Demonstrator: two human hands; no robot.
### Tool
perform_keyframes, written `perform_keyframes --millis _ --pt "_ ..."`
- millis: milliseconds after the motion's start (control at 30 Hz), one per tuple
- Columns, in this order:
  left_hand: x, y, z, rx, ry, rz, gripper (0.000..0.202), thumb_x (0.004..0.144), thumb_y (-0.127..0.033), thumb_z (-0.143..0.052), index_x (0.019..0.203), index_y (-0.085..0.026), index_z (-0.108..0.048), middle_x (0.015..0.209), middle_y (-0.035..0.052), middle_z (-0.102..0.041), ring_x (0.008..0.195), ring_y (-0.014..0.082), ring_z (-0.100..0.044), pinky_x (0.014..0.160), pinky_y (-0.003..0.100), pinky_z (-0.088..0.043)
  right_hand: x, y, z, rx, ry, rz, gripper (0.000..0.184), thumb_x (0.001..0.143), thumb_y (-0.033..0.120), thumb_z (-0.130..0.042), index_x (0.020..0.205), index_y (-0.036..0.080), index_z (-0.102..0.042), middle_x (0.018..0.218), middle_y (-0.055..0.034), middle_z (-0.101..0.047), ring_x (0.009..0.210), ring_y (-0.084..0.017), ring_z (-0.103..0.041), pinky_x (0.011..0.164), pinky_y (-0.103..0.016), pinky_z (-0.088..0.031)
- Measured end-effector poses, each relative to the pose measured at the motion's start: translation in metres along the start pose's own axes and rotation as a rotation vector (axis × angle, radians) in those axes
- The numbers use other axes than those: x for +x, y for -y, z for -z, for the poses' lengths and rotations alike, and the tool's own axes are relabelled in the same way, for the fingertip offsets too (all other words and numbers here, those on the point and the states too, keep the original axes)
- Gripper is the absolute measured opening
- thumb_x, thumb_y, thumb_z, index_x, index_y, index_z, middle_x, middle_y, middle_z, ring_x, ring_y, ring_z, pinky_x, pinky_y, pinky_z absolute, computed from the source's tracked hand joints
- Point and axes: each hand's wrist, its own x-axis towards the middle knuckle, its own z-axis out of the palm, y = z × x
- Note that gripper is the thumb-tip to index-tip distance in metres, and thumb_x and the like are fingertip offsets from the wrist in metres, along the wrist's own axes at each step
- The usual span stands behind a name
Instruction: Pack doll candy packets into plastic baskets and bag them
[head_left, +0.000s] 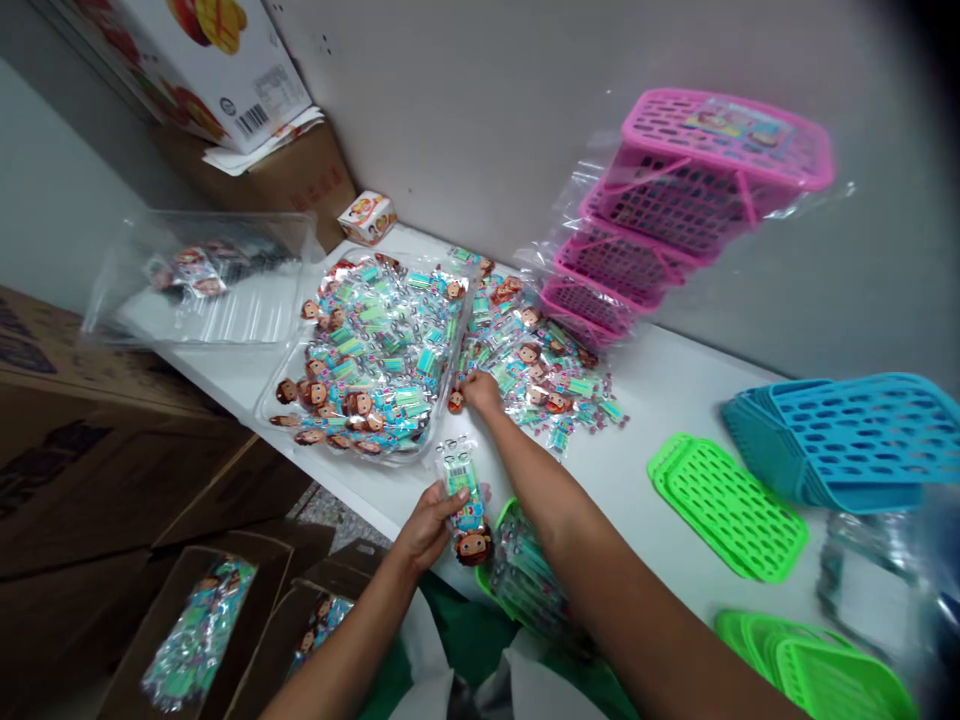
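Note:
My left hand (427,525) is closed around a few flat, see-through packets (466,510), each with a brown-haired cartoon doll's head at its lower end and blue-green contents. My right hand (484,391) reaches to the left edge of a loose heap of similar packets (525,370). Its fingers pinch a packet whose small doll's head (455,401) shows at the fingertips; the rest is hidden. Left of that hand, a transparent plastic tray (409,459) is piled with more packets. Below my forearms, a green basket (484,580) full of packets is partly hidden by my right arm.
Pink baskets (727,200) stand stacked in plastic wrap against the wall. Blue baskets (870,440), green lattice pieces (731,510) and green baskets (817,670) lie to the right. A second transparent tray (247,325) and cardboard boxes (90,430) occupy the left.

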Motion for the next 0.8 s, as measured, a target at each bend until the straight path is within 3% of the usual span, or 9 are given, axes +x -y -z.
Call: perform_keyframes --millis 100,200,333,400,433,500,567,667,800 --pt "0.004 -0.002 -0.004 -0.042 0.025 -0.047 0.034 0.071 -0.026 -0.074 0.100 -0.012 -0.062 0.089 0.0093 -0.070 0.065 0.0175 -0.066 0.064 0.030 -0.053 -0.017 -0.019 0.022 0.070 0.041 0.070 0.002 0.068 0.020 -0.055 0.066 0.019 -0.056 0.069 0.0014 -0.061 0.069 -0.014 -0.056 0.063 -0.022 -0.041" --pt "0.014 -0.002 -0.015 -0.085 0.045 -0.127 0.031 0.071 -0.025 -0.074 0.098 -0.013 -0.063 0.088 0.0066 -0.070 0.069 0.0163 -0.066 0.070 0.030 -0.052 -0.060 -0.047 0.055 0.191 0.098 0.125 0.006 0.067 0.025 -0.057 0.067 0.019 -0.053 0.065 0.0038 -0.057 0.064 -0.012 -0.055 0.062 -0.022 -0.042" --pt "0.027 -0.006 -0.027 -0.091 0.092 -0.219 0.034 0.073 -0.024 -0.073 0.103 -0.014 -0.062 0.094 0.0065 -0.069 0.079 0.0176 -0.066 0.077 0.030 -0.051 -0.121 -0.077 0.083 0.510 0.472 0.157 0.017 0.068 0.033 -0.064 0.074 0.019 -0.056 0.062 0.0043 -0.058 0.057 -0.011 -0.054 0.059 -0.024 -0.043" --pt "0.029 -0.009 -0.027 -0.091 0.084 -0.247 0.038 0.073 -0.023 -0.073 0.107 -0.016 -0.060 0.098 0.0066 -0.068 0.084 0.0183 -0.066 0.078 0.030 -0.051 -0.130 -0.080 0.087 0.499 0.647 0.163 0.023 0.071 0.039 -0.066 0.076 0.018 -0.060 0.065 0.0020 -0.061 0.059 -0.012 -0.057 0.061 -0.025 -0.045" --pt "0.028 -0.010 -0.025 -0.091 0.070 -0.255 0.040 0.073 -0.023 -0.073 0.109 -0.016 -0.059 0.100 0.0067 -0.068 0.086 0.0187 -0.066 0.078 0.030 -0.051 -0.127 -0.078 0.086 0.484 0.664 0.151 0.026 0.073 0.043 -0.064 0.077 0.017 -0.060 0.068 0.0004 -0.063 0.060 -0.012 -0.058 0.061 -0.025 -0.045" --pt "0.025 -0.012 -0.020 -0.078 0.035 -0.263 0.043 0.073 -0.024 -0.073 0.113 -0.017 -0.056 0.103 0.0069 -0.067 0.088 0.0192 -0.066 0.079 0.030 -0.051 -0.108 -0.066 0.078 0.449 0.537 0.094 0.033 0.077 0.050 -0.058 0.077 0.017 -0.059 0.074 -0.0025 -0.066 0.058 -0.013 -0.060 0.056 -0.025 -0.046" --pt "0.019 -0.012 -0.015 -0.040 0.020 -0.234 0.046 0.072 -0.023 -0.074 0.113 -0.018 -0.055 0.103 0.0068 -0.067 0.087 0.0190 -0.066 0.077 0.029 -0.052 -0.076 -0.046 0.062 0.365 0.292 0.036 0.034 0.080 0.053 -0.053 0.081 0.018 -0.056 0.080 -0.0048 -0.067 0.056 -0.014 -0.062 0.051 -0.024 -0.044" --pt "0.009 -0.009 -0.012 0.000 0.057 -0.170 0.051 0.071 -0.021 -0.075 0.117 -0.020 -0.052 0.106 0.0070 -0.066 0.088 0.0193 -0.066 0.078 0.030 -0.053 -0.025 -0.016 0.030 0.029 -0.003 0.011 0.036 0.077 0.050 -0.059 0.092 0.018 -0.054 0.082 -0.0083 -0.068 0.070 -0.019 -0.066 0.059 -0.026 -0.046" --pt "0.000 -0.008 -0.008 -0.036 0.062 -0.136 0.063 0.069 -0.019 -0.076 0.125 -0.025 -0.048 0.108 0.0067 -0.066 0.094 0.0207 -0.066 0.083 0.033 -0.051 0.014 0.000 0.001 -0.242 -0.118 -0.075 0.042 0.075 0.040 -0.064 0.105 0.013 -0.054 0.097 -0.0159 -0.067 0.089 -0.025 -0.063 0.069 -0.030 -0.046"
